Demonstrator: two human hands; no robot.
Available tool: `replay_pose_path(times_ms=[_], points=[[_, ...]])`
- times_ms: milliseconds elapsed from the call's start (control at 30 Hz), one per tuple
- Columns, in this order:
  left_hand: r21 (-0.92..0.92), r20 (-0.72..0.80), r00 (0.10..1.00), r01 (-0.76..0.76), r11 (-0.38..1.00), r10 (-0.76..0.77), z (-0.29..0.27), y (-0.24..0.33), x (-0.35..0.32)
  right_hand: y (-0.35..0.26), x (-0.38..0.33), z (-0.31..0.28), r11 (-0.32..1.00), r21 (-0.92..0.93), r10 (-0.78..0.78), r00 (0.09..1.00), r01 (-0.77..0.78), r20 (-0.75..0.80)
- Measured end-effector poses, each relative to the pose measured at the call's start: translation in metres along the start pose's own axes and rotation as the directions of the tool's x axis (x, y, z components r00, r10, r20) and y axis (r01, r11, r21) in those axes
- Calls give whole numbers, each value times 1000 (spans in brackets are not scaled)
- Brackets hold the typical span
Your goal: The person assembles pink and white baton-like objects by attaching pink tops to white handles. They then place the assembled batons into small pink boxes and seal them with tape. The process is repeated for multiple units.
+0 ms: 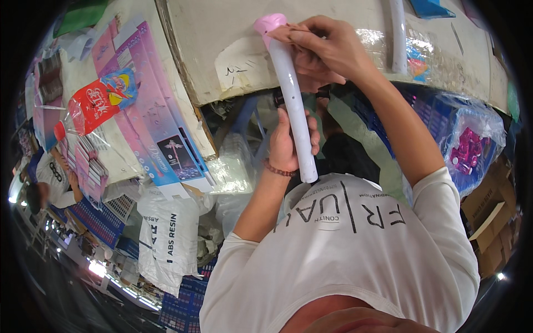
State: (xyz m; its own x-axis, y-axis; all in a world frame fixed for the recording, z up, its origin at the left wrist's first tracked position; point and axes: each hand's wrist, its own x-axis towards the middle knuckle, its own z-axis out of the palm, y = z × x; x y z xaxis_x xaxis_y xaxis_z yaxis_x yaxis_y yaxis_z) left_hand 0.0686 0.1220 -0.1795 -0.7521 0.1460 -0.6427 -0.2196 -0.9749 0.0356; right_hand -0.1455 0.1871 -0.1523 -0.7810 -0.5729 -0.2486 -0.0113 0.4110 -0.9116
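Observation:
A long pale lavender plastic tube (293, 100) with a pink rounded end piece (270, 23) slants from the worktable toward my shirt. My left hand (280, 139), with a beaded bracelet at the wrist, is wrapped around its lower part. Up at the pink end, my right hand (333, 47) pinches a pinkish-brown cloth (311, 64). The cloth touches the joint between the pink piece and the tube, and part of it hangs below my fingers. Small dark holes show along the tube's side.
The pale worktable (222, 33) has taped edges. Another pale tube (398, 39) lies on it at right. Left are flat printed boxes (152, 111) and a red-labelled bottle (100, 102). A bagged crate of magenta parts (469, 150) stands right; a white sack (166, 238) sits lower left. Another person (53, 172) is far left.

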Motion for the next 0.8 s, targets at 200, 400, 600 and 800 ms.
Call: replay_pose_path(times_ms=[200,400,600,800], points=[[115,-119,993,36,993,-22,7,2,-4,11,-5,25,969,-148,-202,979,198,-9],[200,-168,986,40,979,-6,17,-1,-3,-11,-43,17,920,-347,-110,969,183,219],[237,-175,985,43,971,-1,26,-9,-1,-33,-10,-17,850,-452,-112,932,270,345],[186,-245,969,73,980,-26,26,-17,7,8,-103,14,939,-284,-146,972,195,183]])
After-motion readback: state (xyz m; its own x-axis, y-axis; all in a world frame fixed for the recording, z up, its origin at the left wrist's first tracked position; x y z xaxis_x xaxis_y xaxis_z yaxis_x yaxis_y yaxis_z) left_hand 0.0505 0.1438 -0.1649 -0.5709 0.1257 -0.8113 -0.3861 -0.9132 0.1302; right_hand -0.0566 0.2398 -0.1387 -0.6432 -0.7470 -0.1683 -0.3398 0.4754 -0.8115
